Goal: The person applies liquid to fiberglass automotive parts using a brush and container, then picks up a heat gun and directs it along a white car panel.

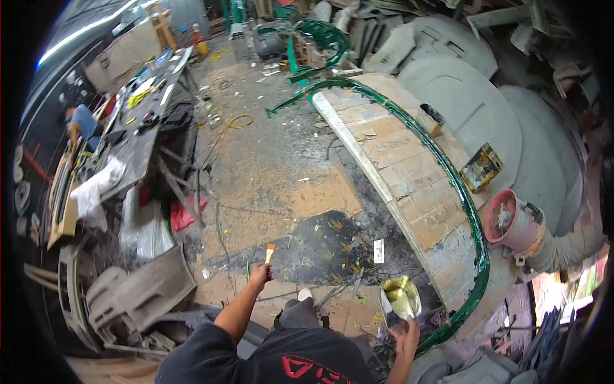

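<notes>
My left hand (261, 275) is closed around the handle of a small brush (270, 251) with an orange band, its pale end pointing up. My right hand (404, 336) holds the lower edge of an open container (401, 297) with a shiny yellowish inside. To the right of the container, a long curved green frame (476, 237) lies along the edge of a cardboard-covered table (416, 185).
A red bucket (501, 217), an open tin (430, 120) and a stained can (481, 168) stand at the right. At the left is a cluttered workbench (137, 153), with a person (83, 125) beside it. Grey moulded panels (141, 288) lie lower left.
</notes>
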`<state>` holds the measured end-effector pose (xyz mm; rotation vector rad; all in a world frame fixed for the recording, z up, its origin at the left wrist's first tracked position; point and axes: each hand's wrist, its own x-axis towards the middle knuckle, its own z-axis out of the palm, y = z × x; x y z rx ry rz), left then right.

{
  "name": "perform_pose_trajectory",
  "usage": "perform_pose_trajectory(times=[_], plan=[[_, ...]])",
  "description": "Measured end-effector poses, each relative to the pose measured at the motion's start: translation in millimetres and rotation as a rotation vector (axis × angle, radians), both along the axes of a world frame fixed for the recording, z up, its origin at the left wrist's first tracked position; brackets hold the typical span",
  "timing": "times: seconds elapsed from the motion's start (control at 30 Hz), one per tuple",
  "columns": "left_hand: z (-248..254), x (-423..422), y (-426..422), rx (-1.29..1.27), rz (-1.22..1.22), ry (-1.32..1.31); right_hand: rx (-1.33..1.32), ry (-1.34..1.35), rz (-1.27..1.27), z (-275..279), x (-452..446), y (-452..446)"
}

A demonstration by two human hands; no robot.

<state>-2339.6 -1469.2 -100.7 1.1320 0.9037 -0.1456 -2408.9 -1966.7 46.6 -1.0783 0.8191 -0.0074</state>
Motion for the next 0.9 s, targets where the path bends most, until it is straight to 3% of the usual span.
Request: perform_pose_trajectory(times=[0.1,0.23,0.5,0.57,0.67,0.8,0.9], plan=[[1.2,15.8,41.7,-0.024,0.032,-0.038,0.129,-0.032,0.073,9.9,54.4,43.8],[-2.1,30.7,86.6,0.014,0.138,-0.061,0.075,-0.033,0.11,7.4,122.5,90.2],[-18.8,58.0,139.2,-0.016,0.417,-0.047,0.017,-0.04,0.517,2.8,279.4,171.3],[-20.4,74.4,153.5,0.008,0.426,-0.006,-0.025,0.038,0.463,-10.8,324.6,190.8],[-10.7,101.7,180.8,0.03,0.478,0.03,-0.057,0.027,0.511,-39.6,398.4,221.4],[15.3,141.5,214.2,0.072,0.532,0.103,-0.023,-0.001,0.713,-1.6,489.2,285.1],[26.8,184.9,241.0,0.094,0.558,0.053,-0.009,-0.038,0.878,-7.8,564.6,332.7]])
